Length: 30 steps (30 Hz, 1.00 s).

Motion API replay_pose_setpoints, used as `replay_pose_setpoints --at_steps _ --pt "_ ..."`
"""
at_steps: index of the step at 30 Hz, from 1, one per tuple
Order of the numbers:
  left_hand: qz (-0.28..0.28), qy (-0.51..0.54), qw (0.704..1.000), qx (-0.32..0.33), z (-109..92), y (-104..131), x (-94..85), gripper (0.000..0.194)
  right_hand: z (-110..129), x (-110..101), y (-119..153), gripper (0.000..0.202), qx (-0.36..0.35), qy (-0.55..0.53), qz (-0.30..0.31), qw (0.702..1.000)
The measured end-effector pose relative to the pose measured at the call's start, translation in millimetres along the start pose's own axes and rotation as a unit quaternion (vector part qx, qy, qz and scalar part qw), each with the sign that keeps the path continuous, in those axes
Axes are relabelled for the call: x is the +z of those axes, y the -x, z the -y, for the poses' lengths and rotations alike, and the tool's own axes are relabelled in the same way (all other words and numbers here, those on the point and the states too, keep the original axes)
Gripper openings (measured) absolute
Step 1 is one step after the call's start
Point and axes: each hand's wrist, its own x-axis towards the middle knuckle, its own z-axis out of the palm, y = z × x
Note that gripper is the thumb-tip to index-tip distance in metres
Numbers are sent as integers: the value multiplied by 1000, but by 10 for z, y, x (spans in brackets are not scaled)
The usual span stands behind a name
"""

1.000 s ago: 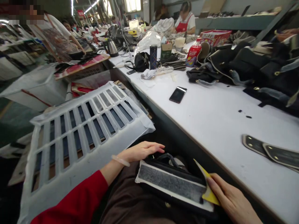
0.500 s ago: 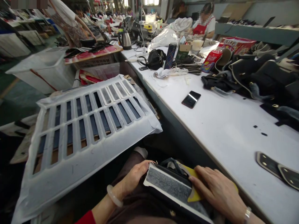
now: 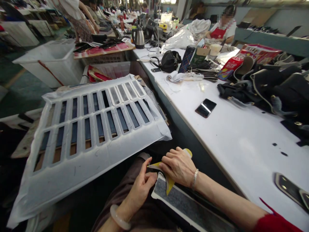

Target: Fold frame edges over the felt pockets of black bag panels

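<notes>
A dark bag piece with a grey panel edged in white lies across my lap, running to the lower right. My right hand is wrapped round a yellow tool with a pointed end, held over the panel's upper left end. My left hand is at that same end, thumb against the corner and index finger raised near the yellow tip; whether it pinches the edge is hard to tell.
A white slotted sheet lies to the left, with a few grey strips in its upper slots. On the white table are a phone, black bag parts and a kettle. A person sits behind.
My right hand has moved left and up along the panel with the yellow tool, close to my left hand. My left index finger has lifted. The whole view has shifted slightly.
</notes>
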Motion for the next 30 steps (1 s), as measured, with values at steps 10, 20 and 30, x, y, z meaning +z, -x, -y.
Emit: replay_pose_setpoints --at_steps 10,20,30 --pt "-81 -105 990 48 -70 79 62 46 -82 50 -244 41 -147 14 -40 988" --pt "-105 -355 920 129 -123 132 78 35 -176 90 -152 41 -195 0 -30 980" --pt "26 -210 977 28 -302 18 -18 49 -67 156 216 40 -114 -29 -17 993"
